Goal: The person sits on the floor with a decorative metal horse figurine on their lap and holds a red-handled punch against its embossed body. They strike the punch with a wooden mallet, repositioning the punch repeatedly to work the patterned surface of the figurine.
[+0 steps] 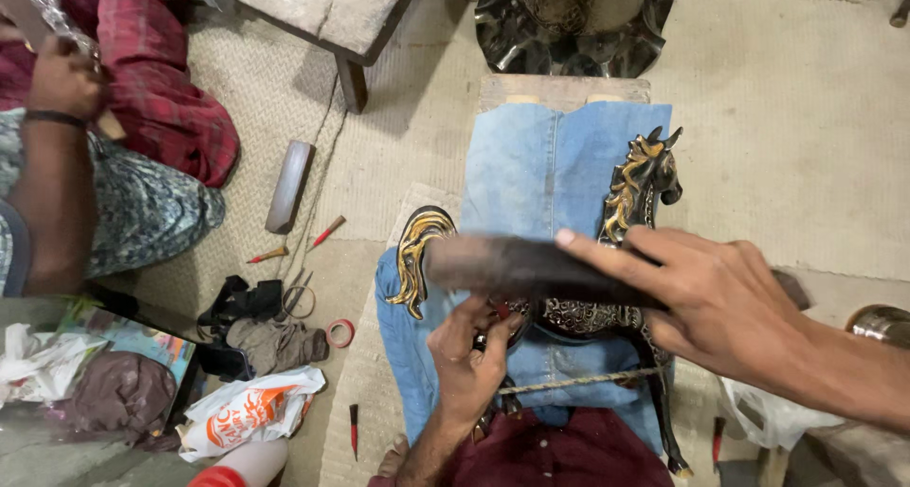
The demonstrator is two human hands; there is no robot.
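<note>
horse figure being struck while pinned on denim cloth

the dark horse figure [635, 259] with gold mane and tail is lying on its side on the blue denim cloth [531, 165] over a wooden block [559, 89], and the right hand [720, 302] is closing its fingers around a blurred dark bar [521, 264] swinging just above the body, while the left hand [469, 364] is pinching a small tool against the flank, fingertips right under the bar. a blow landing off line is likely catching those fingers or denting the engraved side. the thin legs and the ears are overhanging the cloth, so a slip could be bending them. a cord [578, 381] is crossing the legs; if it is loosening, the figure could be skidding toward the mat [398, 155], where small chisels [327, 231] and a tape roll [340, 332] are lying.
</note>
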